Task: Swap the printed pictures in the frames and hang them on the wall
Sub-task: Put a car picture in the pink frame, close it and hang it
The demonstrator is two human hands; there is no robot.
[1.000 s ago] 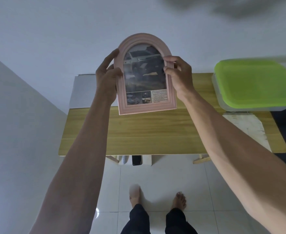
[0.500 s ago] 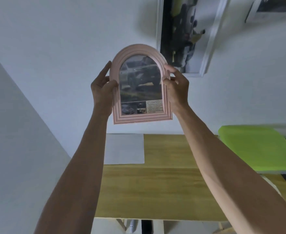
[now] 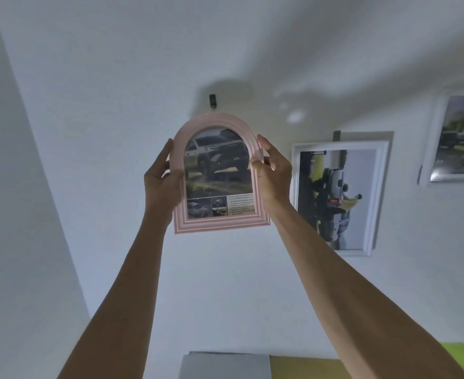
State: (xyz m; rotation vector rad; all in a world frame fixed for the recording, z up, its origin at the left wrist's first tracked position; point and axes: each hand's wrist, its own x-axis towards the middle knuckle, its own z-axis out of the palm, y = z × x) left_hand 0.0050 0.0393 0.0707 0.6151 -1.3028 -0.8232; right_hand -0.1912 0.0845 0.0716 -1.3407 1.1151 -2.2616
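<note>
Overhead, pink arched frame [image 3: 221,227], caption text unreadable.

Plenty of bare wall is left around the hook [image 3: 212,101], above and to its left; right of it, room is blocked by the white frame [image 3: 375,198].

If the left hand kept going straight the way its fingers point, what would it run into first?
The left hand, gripping the pink arched frame, points up toward the wall. Its path looks free until bare wall, left of the small hook. Depth is hard to judge, so the wall may be very close.
</note>
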